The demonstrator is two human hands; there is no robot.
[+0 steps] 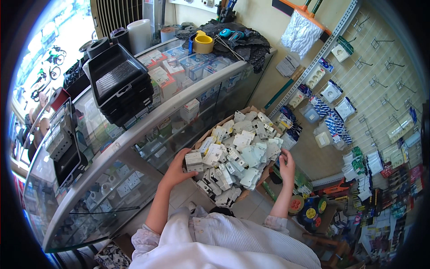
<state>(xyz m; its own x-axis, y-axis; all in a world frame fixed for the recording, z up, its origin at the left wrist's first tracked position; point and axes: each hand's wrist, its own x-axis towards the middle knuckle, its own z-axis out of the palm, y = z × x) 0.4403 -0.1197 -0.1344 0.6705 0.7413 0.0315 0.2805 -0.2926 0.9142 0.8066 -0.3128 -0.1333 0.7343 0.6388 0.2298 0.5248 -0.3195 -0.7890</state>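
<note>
A cardboard box [243, 195] heaped with white circuit breakers [237, 152] is in front of me, beside the glass counter. My left hand [179, 171] grips the box's left side, its thumb lying over the edge against a breaker. On the opposite side, my right hand [287, 167] is curled at the box's edge, its fingertips partly hidden. Most of the box's walls are covered by the pile or by my hands.
To the left runs a glass display counter [148, 132] bearing stacked black trays [118, 76] and yellow tape [203, 42]. A wire rack [380, 67] with hanging packets stands to the right. Cable reels [310, 212] sit low at the right. A white mop [302, 33] hangs behind.
</note>
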